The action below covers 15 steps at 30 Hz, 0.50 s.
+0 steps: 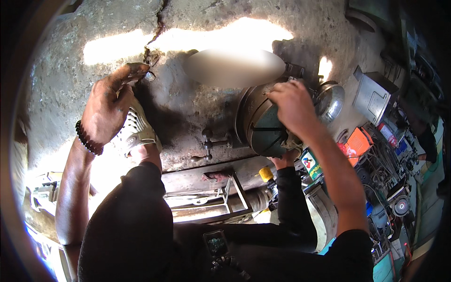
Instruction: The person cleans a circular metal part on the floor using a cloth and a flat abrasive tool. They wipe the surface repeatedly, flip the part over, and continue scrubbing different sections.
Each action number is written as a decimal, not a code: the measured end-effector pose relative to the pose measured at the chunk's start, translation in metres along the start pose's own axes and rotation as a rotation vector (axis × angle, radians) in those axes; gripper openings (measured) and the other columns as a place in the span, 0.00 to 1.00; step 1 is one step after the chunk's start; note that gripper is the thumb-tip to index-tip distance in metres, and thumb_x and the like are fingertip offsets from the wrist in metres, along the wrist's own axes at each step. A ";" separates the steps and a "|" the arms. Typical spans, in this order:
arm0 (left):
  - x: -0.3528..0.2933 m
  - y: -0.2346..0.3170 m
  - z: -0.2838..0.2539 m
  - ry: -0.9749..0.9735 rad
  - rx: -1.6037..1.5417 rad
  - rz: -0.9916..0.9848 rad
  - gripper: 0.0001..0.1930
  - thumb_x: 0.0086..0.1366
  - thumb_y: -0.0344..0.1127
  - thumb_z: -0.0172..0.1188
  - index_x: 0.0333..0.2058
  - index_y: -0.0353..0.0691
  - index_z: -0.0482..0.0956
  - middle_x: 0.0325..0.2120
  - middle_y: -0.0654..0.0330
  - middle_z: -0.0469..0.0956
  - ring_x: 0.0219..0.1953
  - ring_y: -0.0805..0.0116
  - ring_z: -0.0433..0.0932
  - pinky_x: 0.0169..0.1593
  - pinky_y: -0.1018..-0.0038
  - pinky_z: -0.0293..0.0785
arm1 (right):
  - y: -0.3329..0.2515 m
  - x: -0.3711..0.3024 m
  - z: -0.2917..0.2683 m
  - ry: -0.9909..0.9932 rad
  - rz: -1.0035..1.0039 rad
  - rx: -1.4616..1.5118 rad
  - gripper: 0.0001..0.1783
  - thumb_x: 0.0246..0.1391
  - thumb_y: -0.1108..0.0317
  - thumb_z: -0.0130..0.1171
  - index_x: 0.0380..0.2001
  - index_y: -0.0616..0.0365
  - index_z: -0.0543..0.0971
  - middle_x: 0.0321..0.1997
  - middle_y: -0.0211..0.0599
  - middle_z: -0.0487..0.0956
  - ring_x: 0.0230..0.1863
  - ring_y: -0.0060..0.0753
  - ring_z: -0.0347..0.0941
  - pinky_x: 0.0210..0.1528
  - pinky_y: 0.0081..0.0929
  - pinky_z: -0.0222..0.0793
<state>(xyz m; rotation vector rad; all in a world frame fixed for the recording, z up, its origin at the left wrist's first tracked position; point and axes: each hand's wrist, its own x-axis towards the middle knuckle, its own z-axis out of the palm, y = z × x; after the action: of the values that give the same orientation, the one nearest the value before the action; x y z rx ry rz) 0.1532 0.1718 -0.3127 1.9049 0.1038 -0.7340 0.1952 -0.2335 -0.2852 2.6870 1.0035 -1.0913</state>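
My left hand, a dark beaded bracelet at its wrist, is over my left foot's light mesh shoe. Its fingers stretch to the right with the thumb apart. Beside the fingertips is a small dark loop-like piece, too small to name. My right hand is over the upper right rim of a round slotted metal plate, like a machine's rotary table. The fingers are curled, and what they hold, if anything, is hidden. A crank handle sticks out left of the plate.
Right of the plate lies a shiny metal bowl-like part. Farther right are a grey metal box, an orange object, and many tools and cables. A metal frame lies between my legs. A crack runs through the stained concrete.
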 end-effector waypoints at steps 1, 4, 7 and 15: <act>0.000 0.000 0.000 0.003 -0.004 -0.005 0.25 0.60 0.16 0.44 0.55 0.33 0.76 0.51 0.47 0.82 0.57 0.56 0.80 0.62 0.66 0.73 | 0.008 0.002 -0.006 -0.009 0.051 0.013 0.17 0.47 0.81 0.55 0.40 0.57 0.85 0.44 0.40 0.82 0.53 0.43 0.76 0.64 0.43 0.64; 0.004 0.016 0.002 -0.050 0.007 -0.121 0.25 0.60 0.16 0.44 0.56 0.33 0.77 0.50 0.47 0.82 0.55 0.56 0.81 0.61 0.66 0.73 | 0.007 -0.002 -0.001 0.051 0.109 0.018 0.19 0.45 0.82 0.55 0.41 0.58 0.85 0.46 0.40 0.82 0.53 0.45 0.76 0.60 0.40 0.68; 0.002 0.001 0.009 0.015 0.021 0.069 0.26 0.59 0.17 0.44 0.55 0.34 0.77 0.50 0.47 0.83 0.54 0.56 0.82 0.60 0.66 0.74 | 0.000 -0.010 0.011 0.150 0.004 0.106 0.21 0.44 0.83 0.55 0.42 0.58 0.85 0.45 0.41 0.82 0.53 0.47 0.75 0.59 0.42 0.67; 0.001 0.003 0.011 0.007 0.066 0.055 0.25 0.59 0.19 0.45 0.55 0.34 0.77 0.49 0.46 0.82 0.55 0.55 0.81 0.60 0.65 0.74 | -0.023 -0.015 0.015 -0.002 -0.069 0.066 0.22 0.45 0.84 0.57 0.44 0.57 0.85 0.48 0.40 0.83 0.57 0.40 0.76 0.70 0.43 0.62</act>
<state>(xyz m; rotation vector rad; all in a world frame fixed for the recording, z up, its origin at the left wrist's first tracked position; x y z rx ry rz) 0.1507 0.1605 -0.3139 1.9656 0.0309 -0.7016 0.1645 -0.2282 -0.2833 2.7201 1.0861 -1.1592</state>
